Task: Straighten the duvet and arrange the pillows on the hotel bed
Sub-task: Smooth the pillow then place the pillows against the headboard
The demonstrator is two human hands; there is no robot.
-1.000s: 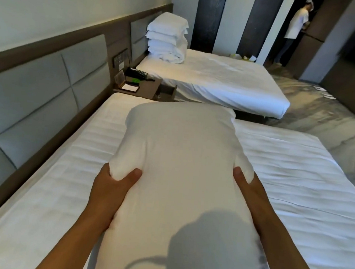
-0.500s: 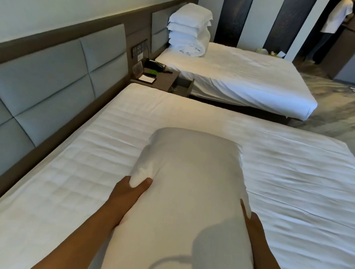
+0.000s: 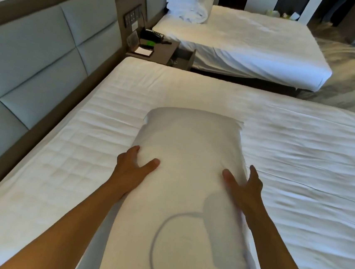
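A long white pillow [image 3: 188,161] lies lengthwise in front of me on the white near bed [image 3: 299,167], its far end toward the middle of the mattress. My left hand [image 3: 133,169] grips its left edge, thumb on top and fingers wrapped around the side. My right hand [image 3: 244,186] grips the right edge the same way. The mattress has a white sheet on it; no duvet shows on this bed.
A grey padded headboard [image 3: 45,56] runs along the left. A brown nightstand [image 3: 158,52] with a phone and notepad stands between the beds. The far bed [image 3: 256,46] carries a stack of white pillows [image 3: 185,2]. Patterned carpet lies at the right.
The pillow has come down from chest height onto the mattress and moved away from me. My view has tilted down. Both hands have kept hold of its sides.
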